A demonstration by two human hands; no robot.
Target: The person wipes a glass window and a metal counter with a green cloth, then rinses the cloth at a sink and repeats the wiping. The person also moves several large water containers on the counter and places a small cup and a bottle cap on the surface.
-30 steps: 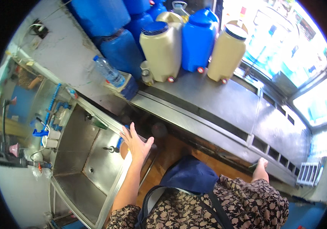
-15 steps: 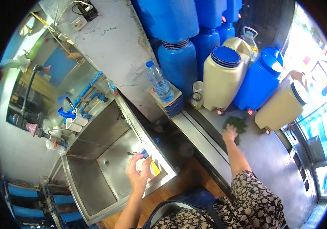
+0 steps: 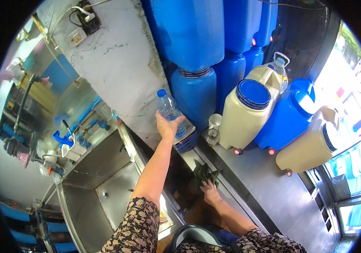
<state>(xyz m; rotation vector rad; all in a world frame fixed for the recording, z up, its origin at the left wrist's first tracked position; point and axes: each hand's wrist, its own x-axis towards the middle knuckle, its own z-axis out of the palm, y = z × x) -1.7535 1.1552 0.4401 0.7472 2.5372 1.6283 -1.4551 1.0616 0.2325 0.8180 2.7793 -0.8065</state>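
Observation:
At the far middle, a clear plastic water bottle (image 3: 168,105) with a blue cap stands on a white-topped blue box (image 3: 187,142). My left hand (image 3: 168,125) is wrapped round the lower part of the bottle, thumb on its right side. My right hand (image 3: 210,193) holds a dark green cloth (image 3: 206,172) over the near edge of the steel counter (image 3: 248,166). The cloth is bunched, and it hides some of the fingertips. To the right of the box are a white cup (image 3: 215,121) and a small clear glass (image 3: 212,136).
A cream jerrycan (image 3: 239,120) with a blue lid, an open blue jerrycan (image 3: 279,124) and another cream jerrycan (image 3: 304,147) stand on the counter. Large blue drums (image 3: 193,92) are stacked behind. On the left is a steel sink (image 3: 83,211); a dark gap separates it from the counter.
My left hand has moved from over the sink's edge up to the bottle and closed round it. My right hand has drawn the green cloth left and nearer, to the counter's edge.

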